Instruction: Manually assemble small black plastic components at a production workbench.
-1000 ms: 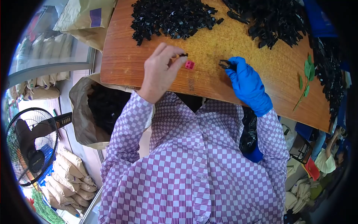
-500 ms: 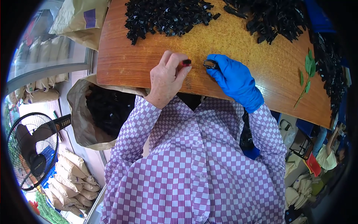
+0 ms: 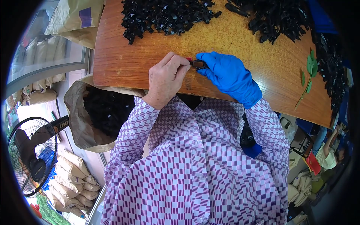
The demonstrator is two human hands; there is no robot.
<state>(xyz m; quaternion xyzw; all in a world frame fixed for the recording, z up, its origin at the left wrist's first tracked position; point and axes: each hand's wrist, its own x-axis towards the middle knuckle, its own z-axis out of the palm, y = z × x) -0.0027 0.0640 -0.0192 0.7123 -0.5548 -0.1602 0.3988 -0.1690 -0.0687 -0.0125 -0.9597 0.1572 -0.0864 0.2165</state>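
Bright daylight at left, glare on wooden tabletop (image 3: pixel 277 82), bent edges, black rim

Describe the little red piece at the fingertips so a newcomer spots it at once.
Start with the brown wooden table across the top of the view. Near its closest edge, the bare left hand meets the blue-gloved right hand. The red piece peeks out at the left fingertips, its colour setting it apart from the black part beside it.

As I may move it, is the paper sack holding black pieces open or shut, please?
Open: the paper sack gapes wide, with black pieces visible inside.
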